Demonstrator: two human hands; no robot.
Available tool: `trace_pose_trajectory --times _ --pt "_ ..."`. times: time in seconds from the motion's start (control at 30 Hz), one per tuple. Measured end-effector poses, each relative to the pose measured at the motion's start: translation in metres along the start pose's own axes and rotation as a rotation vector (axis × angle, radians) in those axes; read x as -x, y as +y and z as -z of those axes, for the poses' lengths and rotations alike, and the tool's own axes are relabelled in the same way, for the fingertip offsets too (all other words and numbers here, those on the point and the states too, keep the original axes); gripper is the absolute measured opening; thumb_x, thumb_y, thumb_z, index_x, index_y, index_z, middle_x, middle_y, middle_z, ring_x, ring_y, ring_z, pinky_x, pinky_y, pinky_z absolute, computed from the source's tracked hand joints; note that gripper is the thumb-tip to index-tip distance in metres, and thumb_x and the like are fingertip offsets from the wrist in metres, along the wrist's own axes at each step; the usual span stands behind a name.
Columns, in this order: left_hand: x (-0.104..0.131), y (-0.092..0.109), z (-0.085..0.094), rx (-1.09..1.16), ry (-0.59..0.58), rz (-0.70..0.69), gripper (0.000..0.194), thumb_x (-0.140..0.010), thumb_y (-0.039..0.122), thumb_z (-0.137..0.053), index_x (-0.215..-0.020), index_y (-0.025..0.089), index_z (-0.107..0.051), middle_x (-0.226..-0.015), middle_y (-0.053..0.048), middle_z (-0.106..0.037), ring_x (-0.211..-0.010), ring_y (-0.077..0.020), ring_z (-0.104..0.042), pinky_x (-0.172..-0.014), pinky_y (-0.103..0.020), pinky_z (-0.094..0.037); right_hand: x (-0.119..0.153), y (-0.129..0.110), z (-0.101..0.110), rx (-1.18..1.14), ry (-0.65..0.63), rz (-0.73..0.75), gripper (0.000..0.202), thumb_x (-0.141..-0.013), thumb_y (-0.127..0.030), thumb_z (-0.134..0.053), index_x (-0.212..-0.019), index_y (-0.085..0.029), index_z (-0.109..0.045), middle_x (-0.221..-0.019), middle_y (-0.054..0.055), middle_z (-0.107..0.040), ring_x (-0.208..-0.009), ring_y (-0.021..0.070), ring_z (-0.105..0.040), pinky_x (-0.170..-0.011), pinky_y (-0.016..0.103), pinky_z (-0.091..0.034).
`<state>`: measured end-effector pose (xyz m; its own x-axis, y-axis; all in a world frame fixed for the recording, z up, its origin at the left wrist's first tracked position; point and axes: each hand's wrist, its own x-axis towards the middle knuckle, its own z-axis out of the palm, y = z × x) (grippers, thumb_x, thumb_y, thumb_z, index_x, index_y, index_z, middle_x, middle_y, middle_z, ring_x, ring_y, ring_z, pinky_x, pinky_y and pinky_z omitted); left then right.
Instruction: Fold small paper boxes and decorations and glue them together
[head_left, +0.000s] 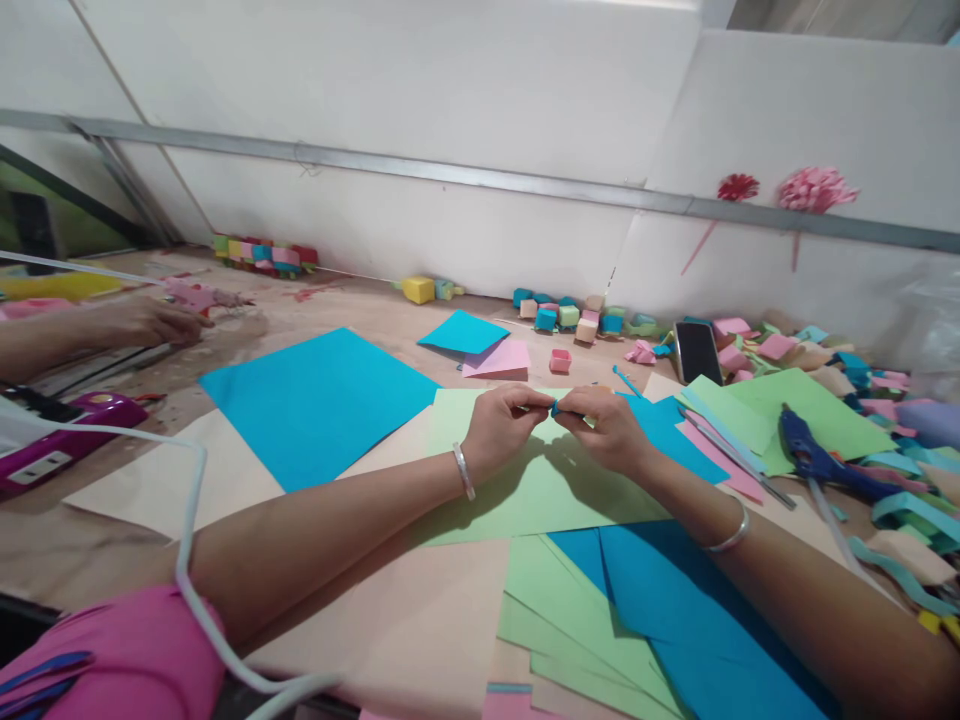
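Note:
My left hand (504,428) and my right hand (606,428) meet fingertip to fingertip over a light green sheet of paper (465,515). Pinched between them is a small blue paper piece (555,408), mostly hidden by the fingers. Beyond the hands stands a little pink paper box (560,361). A large blue paper sheet (319,405) lies to the left of my hands. Folded blue paper (461,332) and pink paper (498,358) rest farther back. Close to my right hand are tweezers (739,455) on paper strips.
A blue glue gun (806,450), a phone (697,352) and many paper pieces crowd the right. Blue sheets (690,600) overlap in front. A white cable (187,520) crosses my left arm. At left are another person's hand (150,325) and a purple power strip (82,440).

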<state>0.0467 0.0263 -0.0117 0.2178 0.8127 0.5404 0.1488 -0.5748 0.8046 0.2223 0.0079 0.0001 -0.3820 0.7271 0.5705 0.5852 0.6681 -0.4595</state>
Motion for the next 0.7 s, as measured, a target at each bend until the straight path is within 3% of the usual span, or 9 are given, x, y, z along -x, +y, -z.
trace_pose_trajectory --times 0.17,0.4,0.57,0.7 --pt "0.005 0.004 -0.001 -0.07 0.014 -0.058 0.019 -0.075 0.007 -0.064 -0.085 0.019 -0.076 -0.081 -0.004 -0.071 -0.073 -0.014 -0.065 -0.064 -0.024 -0.054 0.002 0.001 -0.005 -0.096 0.044 -0.101 0.013 -0.082 -0.019 -0.057 -0.072 -0.018 -0.065 -0.067 0.001 -0.063 -0.062 0.0123 -0.051 -0.059 0.025 -0.038" --pt "0.018 0.012 -0.006 -0.154 -0.004 -0.185 0.044 -0.074 -0.005 -0.051 -0.101 0.022 -0.074 -0.088 -0.003 -0.07 -0.079 -0.0129 -0.064 -0.07 -0.024 -0.053 0.006 -0.001 -0.009 -0.228 0.109 -0.226 0.014 -0.082 -0.026 -0.06 -0.071 -0.018 -0.065 -0.068 0.002 -0.065 -0.066 0.0141 -0.055 -0.061 0.025 -0.041" --pt "0.018 0.011 -0.006 -0.15 -0.024 -0.176 0.036 -0.075 -0.002 -0.053 -0.094 0.019 -0.075 -0.084 -0.004 -0.07 -0.076 -0.0132 -0.063 -0.068 -0.025 -0.052 0.007 -0.006 -0.009 -0.281 0.073 -0.286 0.017 -0.08 -0.028 -0.061 -0.066 -0.018 -0.063 -0.064 0.001 -0.061 -0.064 0.0142 -0.053 -0.061 0.027 -0.039" --pt "0.011 0.008 -0.006 -0.094 -0.029 -0.04 0.022 -0.074 0.003 -0.06 -0.088 0.016 -0.071 -0.08 -0.003 -0.069 -0.074 -0.0133 -0.064 -0.065 -0.024 -0.052 -0.001 -0.007 -0.004 -0.324 -0.003 -0.33 0.015 -0.076 -0.025 -0.064 -0.063 -0.018 -0.062 -0.061 0.0 -0.057 -0.062 0.0127 -0.047 -0.059 0.026 -0.036"
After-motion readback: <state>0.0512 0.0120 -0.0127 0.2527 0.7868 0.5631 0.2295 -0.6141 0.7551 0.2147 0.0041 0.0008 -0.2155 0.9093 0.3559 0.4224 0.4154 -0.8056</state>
